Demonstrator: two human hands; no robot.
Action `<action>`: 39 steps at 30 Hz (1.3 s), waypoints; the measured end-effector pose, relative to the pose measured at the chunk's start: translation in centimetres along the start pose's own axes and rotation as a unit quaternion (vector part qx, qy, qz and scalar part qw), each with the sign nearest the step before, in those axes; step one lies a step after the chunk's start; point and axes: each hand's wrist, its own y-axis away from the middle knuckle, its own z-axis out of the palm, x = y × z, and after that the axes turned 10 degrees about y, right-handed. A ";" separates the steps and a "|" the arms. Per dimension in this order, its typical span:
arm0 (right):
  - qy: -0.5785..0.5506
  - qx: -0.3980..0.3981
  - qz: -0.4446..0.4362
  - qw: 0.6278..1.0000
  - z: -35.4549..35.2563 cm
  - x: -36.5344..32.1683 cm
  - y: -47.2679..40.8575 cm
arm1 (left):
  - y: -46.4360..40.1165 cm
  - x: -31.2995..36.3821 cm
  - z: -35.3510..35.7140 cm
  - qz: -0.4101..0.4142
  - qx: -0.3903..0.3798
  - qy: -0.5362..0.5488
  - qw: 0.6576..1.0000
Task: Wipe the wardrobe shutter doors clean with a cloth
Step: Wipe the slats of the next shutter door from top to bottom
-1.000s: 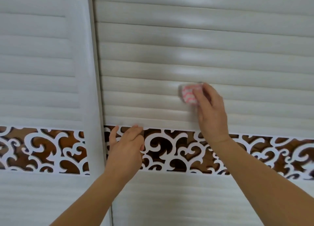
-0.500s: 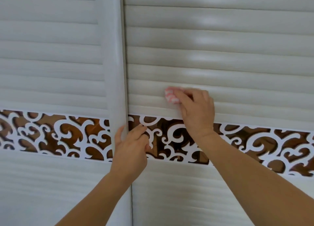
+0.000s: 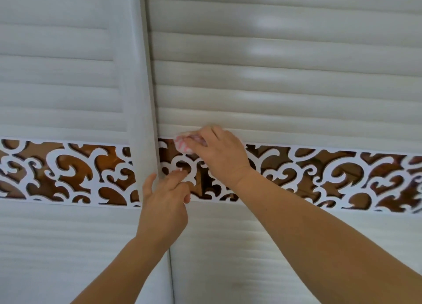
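Two pale slatted shutter doors fill the view, a left door (image 3: 61, 79) and a right door (image 3: 296, 79). My right hand (image 3: 219, 153) grips a small pink-and-white cloth (image 3: 182, 145) and presses it at the bottom slat's lower edge, near the right door's left side, on the top of the fretwork band (image 3: 331, 178). Most of the cloth is hidden under the fingers. My left hand (image 3: 165, 198) rests its fingertips on the white scrollwork beside the vertical door frame (image 3: 146, 98), the thumb lying on that frame.
A brown band with white scroll cut-outs (image 3: 68, 173) runs across both doors at mid height. More slats continue below it (image 3: 262, 258). The vertical frame between the doors stands slightly proud of the right door.
My right hand has slid the cloth left and down, from the middle of a slat to the top edge of the fretwork band. My left hand has stayed by the door frame.
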 end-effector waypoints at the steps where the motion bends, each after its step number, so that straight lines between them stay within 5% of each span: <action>1: 0.004 -0.006 0.010 1.000 -0.2 0.5 0.6 | 0.0 0.1 0.3 0.001 -0.003 0.000 1.000; 8: 0.027 -0.036 0.099 0.994 -2.5 6.3 5.9 | -1.1 3.1 2.3 0.020 -0.018 0.034 0.999; 12: 0.011 -0.094 0.249 0.964 -4.4 10.4 8.5 | -2.1 5.8 3.8 0.021 -0.042 0.053 0.997; 16: -0.026 -0.055 0.375 0.925 -5.0 14.9 12.5 | -3.1 8.9 5.0 0.025 -0.053 0.066 0.996; 27: 0.007 -0.012 0.523 0.852 -7.8 22.8 19.7 | -7.1 17.5 7.2 0.065 -0.053 0.086 0.993; 29: -0.020 -0.026 0.506 0.862 -7.4 22.1 19.1 | -7.8 18.8 7.6 0.067 -0.059 0.093 0.992; 34: 0.052 -0.091 0.304 0.947 -7.6 22.2 18.7 | -9.7 23.3 8.7 0.085 -0.083 0.085 0.989; 39: 0.131 -0.098 0.264 0.951 -8.9 26.3 21.7 | -11.0 27.8 9.9 0.062 -0.116 0.075 0.988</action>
